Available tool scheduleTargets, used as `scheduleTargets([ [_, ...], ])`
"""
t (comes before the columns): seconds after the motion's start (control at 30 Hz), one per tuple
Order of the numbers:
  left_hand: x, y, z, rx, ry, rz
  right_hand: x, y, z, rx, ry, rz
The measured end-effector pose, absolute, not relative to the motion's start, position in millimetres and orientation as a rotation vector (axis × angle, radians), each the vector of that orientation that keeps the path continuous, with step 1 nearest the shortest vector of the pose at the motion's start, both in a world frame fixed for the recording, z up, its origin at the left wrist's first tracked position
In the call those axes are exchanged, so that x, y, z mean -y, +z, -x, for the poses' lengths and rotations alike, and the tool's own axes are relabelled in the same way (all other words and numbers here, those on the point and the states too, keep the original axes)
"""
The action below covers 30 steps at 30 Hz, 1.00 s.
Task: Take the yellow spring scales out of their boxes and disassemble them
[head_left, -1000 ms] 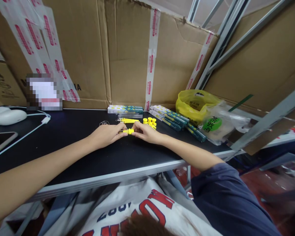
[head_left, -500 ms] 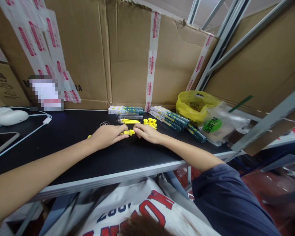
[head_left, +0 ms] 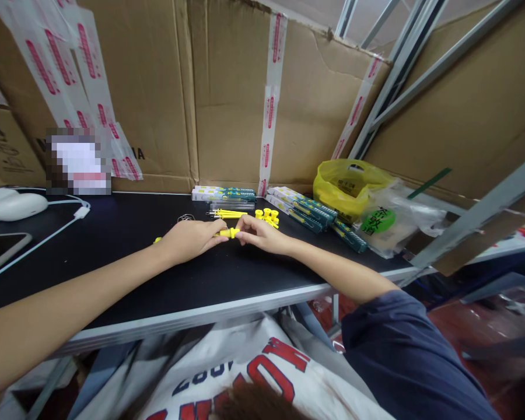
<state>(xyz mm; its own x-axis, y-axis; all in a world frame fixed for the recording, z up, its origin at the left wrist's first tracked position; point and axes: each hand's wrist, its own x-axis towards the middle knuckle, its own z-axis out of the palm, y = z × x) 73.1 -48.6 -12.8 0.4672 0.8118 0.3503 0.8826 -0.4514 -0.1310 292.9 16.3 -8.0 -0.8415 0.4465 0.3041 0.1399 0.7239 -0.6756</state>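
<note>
A small yellow piece (head_left: 230, 233) spans the gap between my two hands, above the black tabletop (head_left: 245, 279). Its left part is pinched by my left hand (head_left: 191, 239), whose fingers hide some of it. My right hand (head_left: 262, 234) closes its thumb and fingers on the right end. Behind the hands lie thin yellow rods (head_left: 231, 214) with dark tips and clear tubes (head_left: 233, 206). Several yellow caps (head_left: 266, 217) stand just behind my right hand. A bit of yellow shows beside my left wrist, and dark rings (head_left: 186, 218) lie behind that hand.
Patterned boxes (head_left: 224, 194) and more boxes (head_left: 304, 209) lie along the cardboard wall. A yellow bag (head_left: 347, 189) and a clear bag (head_left: 382, 224) sit at the right. White cables, a white device (head_left: 20, 206) and a phone (head_left: 2, 251) are at the left.
The view has shifted slightly. Both hands remain on the yellow piece, and a little more of it shows between them.
</note>
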Motion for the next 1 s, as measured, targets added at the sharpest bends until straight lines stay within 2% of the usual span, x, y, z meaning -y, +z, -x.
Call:
scheduleTargets([
  [0.27, 45.0, -14.8, -70.2, 1.426, -0.265, 2.613, -18.1, -3.3, -297.5, 2.724, 0.198, 0.451],
  [0.4, 45.0, -13.6, -69.7, 1.441, -0.269, 2.638, -16.6, -0.9, -298.1, 2.757, 0.064, 0.430],
  [0.53, 45.8, -14.7, -70.8, 1.426, -0.268, 2.587, -14.2, 0.9, -297.3, 2.697, 0.287, 0.509],
  [0.77, 51.3, -16.3, -73.7, 1.240, -0.303, 2.268, -9.0, -7.3, -288.8, 2.495, 1.094, 0.540],
  [0.83, 51.7, -16.1, -73.4, 1.210, -0.303, 2.229, -7.5, -8.0, -287.0, 2.451, 1.149, 0.512],
  [1.0, 50.9, -14.1, -73.5, 1.260, -0.315, 2.267, -6.4, -4.4, -286.8, 2.476, 0.996, 0.429],
])
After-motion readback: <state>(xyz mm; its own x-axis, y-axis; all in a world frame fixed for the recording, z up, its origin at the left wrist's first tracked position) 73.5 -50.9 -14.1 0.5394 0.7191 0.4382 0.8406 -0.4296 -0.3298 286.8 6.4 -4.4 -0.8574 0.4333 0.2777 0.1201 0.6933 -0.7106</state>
